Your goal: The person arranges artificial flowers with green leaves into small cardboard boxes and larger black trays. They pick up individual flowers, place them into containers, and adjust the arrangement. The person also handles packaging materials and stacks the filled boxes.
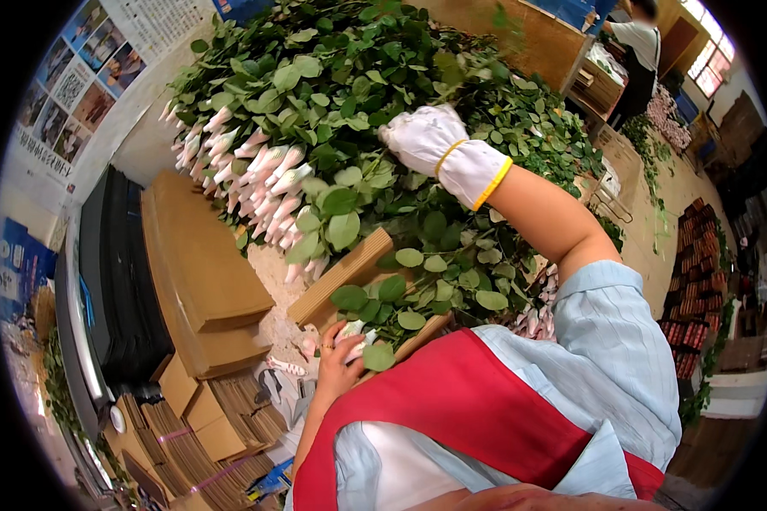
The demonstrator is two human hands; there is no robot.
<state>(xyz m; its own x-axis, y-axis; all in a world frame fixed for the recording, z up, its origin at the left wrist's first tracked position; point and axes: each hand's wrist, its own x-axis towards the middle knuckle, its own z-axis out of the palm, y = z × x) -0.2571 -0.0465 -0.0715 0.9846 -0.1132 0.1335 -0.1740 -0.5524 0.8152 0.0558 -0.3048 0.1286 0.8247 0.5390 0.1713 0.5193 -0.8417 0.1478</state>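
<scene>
A big heap of leafy rose stems fills the middle, and its pale pink buds, capped in white sleeves, point left. My right hand, in a white glove with a yellow cuff and a band at the wrist, reaches over the leaves. Its fingers are curled closed; what lies in them is hidden. My bare left hand, a ring on one finger, is wrapped round white-sleeved rose heads low in front of me. Their leafy stems run right, beside a wooden board.
Flat brown cardboard and black sheets stand at left. Folded cartons lie below them. More sleeved buds are at my right. A person stands far right, beyond a shelf. Red-and-brown stacks line the floor.
</scene>
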